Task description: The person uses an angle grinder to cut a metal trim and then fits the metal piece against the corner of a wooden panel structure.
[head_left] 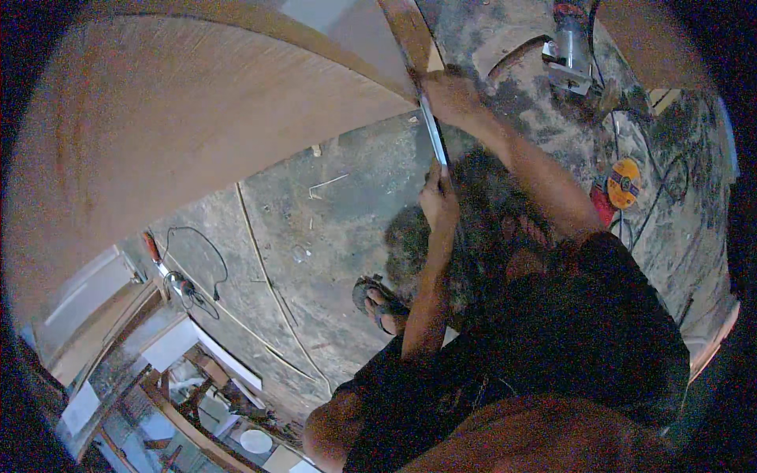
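Pale strip (435, 135): long, narrow and glossy, set lengthwise between the two hands, just beside the near corner of the large wooden panel (197, 118) and roughly in line with the narrow wooden board (406, 31)

Left hand (439, 195): fingers closed about the lower end of the strip; best used to set its angle, with small corrections rather than a twist

Right hand (456, 96): bent round at the upper end, beside the board; whether it grips strip, board or both cannot be told

Alignment: judged best by sighting along the strip's length, both ends pressed evenly, since a push at one end alone would probably swing the other out of line

Panel corner: contact with the strip is unclear at this scale; a light touch should spare the thin edge

Floor (347, 205): dusty and littered; the silver-bodied power tool (569, 51) and yellow disc (624, 184) lie on the right, where the right elbow should have room to clear them
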{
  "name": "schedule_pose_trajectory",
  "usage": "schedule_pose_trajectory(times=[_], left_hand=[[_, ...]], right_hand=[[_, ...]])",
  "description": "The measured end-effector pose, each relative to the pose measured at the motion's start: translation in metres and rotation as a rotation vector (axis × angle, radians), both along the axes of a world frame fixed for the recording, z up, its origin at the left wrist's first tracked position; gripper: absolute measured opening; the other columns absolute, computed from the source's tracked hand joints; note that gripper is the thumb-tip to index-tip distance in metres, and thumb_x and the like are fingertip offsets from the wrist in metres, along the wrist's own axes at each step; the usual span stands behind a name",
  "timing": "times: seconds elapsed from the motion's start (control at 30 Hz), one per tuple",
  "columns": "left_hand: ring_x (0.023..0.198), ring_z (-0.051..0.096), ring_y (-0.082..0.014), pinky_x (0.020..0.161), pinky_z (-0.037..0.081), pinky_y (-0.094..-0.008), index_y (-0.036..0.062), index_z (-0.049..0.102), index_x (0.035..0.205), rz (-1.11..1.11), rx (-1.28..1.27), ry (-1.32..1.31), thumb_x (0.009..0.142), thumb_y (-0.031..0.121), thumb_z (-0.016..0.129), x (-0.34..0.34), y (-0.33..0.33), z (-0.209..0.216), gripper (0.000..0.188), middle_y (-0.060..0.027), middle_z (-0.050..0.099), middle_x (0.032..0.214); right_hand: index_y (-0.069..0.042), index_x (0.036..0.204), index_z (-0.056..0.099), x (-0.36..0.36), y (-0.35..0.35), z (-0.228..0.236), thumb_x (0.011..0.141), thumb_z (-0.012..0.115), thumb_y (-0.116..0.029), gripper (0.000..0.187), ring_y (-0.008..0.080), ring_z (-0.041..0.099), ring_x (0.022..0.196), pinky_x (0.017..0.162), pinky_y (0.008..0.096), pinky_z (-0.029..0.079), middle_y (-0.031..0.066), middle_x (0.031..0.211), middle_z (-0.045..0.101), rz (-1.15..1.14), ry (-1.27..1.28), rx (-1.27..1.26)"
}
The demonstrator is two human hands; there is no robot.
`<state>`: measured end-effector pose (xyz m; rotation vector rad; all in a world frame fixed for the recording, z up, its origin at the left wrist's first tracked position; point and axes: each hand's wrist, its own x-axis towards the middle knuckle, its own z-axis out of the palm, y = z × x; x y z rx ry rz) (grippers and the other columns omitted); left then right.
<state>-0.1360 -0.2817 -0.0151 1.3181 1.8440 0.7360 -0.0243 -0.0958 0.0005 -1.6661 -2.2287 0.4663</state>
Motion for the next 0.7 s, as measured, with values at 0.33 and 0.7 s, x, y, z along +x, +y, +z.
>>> schedule_pose_trajectory(times=[0.33,0.7], left_hand=[[0.085,0.066,-0.0362,0.075,0.051,-0.0411,0.0069,0.059,0.129,0.123,0.026,-0.050,0.100,0.032,0.049,-0.010,0.005,-0.015,0.040,-0.0251,0.066,0.100],[0.072,0.069,-0.0287,0.065,0.052,-0.0377,0.0061,0.059,0.130,0.105,0.124,0.039,0.099,0.022,0.052,0.001,-0.022,0.006,0.035,-0.0242,0.066,0.107]], right_hand=[[0.003,0.081,0.069,-0.018,0.004,0.012,0.080,0.056,-0.013,0.020,0.0367,0.070,0.071,0.061,0.0478,0.057,0.0219,0.078,0.069,0.014,-0.011,-0.004],[-0.007,0.103,0.062,-0.005,-0.026,0.020,0.093,0.050,-0.026,0.025,0.0381,0.068,0.075,0.066,0.0498,0.056,0.0197,0.091,0.069,-0.011,0.143,-0.144]])
